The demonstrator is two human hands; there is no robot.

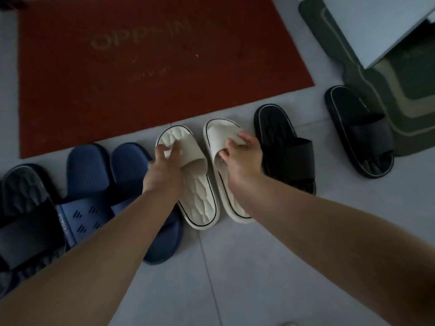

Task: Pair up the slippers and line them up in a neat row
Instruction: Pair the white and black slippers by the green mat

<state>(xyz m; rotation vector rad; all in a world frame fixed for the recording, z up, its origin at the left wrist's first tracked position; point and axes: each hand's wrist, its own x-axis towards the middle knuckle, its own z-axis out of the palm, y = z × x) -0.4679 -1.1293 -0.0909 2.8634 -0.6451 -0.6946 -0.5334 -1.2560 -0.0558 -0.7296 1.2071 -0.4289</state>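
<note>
Left hand [164,161]: curls over the strap of the left cream rubber slipper [200,201], centre of frame.
Right hand [243,152]: pinches the strap of the right cream rubber slipper [217,134], just beside its mate.
Lower left: navy blue ribbed slippers [87,168], side by side.
Centre right: black broad-strapped slipper [288,152].
Floor [270,267]: grey tiles.
Upper left: red doormat [141,78].

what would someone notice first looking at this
Two hands meet dead centre: the left hand grips the strap of the left white slipper, and the right hand grips that of the right white slipper beside it. Behind them lies a big red doormat; navy slippers sit to the left, black slippers to the right.
</note>
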